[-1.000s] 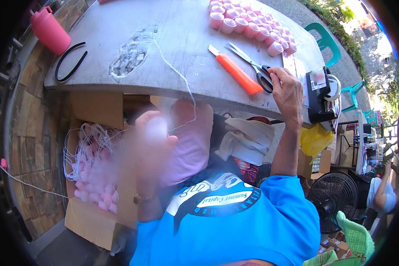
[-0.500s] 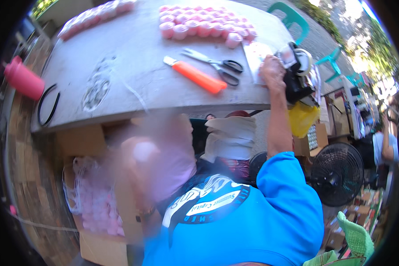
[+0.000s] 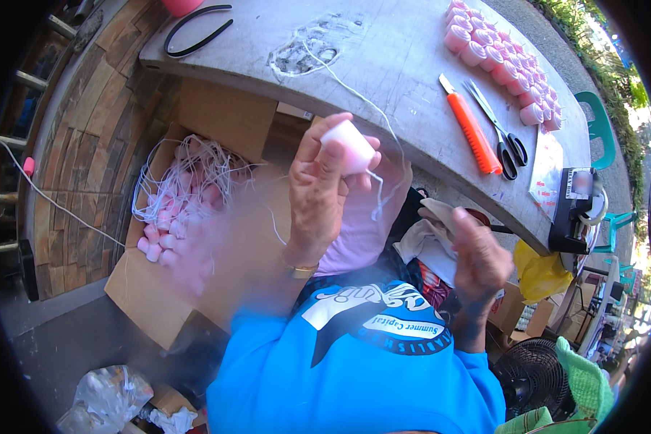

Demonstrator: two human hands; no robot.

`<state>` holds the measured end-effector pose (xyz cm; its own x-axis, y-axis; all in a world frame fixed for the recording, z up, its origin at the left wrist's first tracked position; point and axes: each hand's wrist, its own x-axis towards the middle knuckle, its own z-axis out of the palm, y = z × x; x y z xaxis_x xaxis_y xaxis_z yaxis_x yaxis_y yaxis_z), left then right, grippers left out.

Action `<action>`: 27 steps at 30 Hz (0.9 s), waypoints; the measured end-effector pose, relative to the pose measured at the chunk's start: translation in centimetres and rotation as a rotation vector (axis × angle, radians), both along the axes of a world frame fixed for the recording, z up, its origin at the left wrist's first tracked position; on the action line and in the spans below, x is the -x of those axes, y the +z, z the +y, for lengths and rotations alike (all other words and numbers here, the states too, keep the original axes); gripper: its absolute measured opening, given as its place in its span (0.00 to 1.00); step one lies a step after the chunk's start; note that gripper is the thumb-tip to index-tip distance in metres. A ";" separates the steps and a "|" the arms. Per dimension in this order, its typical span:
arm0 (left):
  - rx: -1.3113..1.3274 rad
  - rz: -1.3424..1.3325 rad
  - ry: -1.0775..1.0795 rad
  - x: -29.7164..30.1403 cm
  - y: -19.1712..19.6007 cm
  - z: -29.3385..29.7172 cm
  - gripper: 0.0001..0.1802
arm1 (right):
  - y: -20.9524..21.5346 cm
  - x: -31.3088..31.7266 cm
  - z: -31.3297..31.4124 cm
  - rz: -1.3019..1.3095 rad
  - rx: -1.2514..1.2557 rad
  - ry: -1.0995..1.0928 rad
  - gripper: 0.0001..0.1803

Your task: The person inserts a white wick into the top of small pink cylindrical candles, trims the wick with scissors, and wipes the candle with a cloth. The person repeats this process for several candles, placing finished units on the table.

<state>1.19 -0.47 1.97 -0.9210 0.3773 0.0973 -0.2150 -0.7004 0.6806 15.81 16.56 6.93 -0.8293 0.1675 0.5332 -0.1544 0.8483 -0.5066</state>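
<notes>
Candle (image 3: 350, 147) sits between left thumb (image 3: 331, 158) and fingers (image 3: 312, 139).

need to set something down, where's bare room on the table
On the grey table, the widest bare patch lies between the thin white string and the long orange cutter; a smaller one, between the curved black band and pale pitted patch. The right end is crowded: pink cylinders, black-handled metal scissors, white paper, black tape dispenser.
</notes>
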 end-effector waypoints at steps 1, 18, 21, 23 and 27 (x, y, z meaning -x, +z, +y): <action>0.014 -0.096 0.007 0.3 0.3 0.2 0.28 | -0.3 0.1 -0.7 -0.014 0.001 0.078 0.23; -0.090 -0.194 0.032 0.5 0.0 0.1 0.27 | -1.7 0.8 -2.4 -0.093 -0.037 0.064 0.30; -0.063 -0.187 0.052 0.5 0.1 0.3 0.30 | -1.8 0.8 -2.4 -0.093 -0.052 0.056 0.30; -0.037 -0.182 0.061 0.5 0.3 0.4 0.31 | -1.8 0.9 -2.4 -0.091 -0.052 0.053 0.30; -0.025 -0.180 0.049 0.6 0.2 0.4 0.31 | -1.7 0.6 -2.2 -0.100 -0.072 0.051 0.29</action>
<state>0.59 -0.10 2.16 -0.9415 0.3314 -0.0616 -0.2970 -0.7293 0.6163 15.18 14.33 5.24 -0.8855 0.0881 0.4563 -0.1498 0.8753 -0.4597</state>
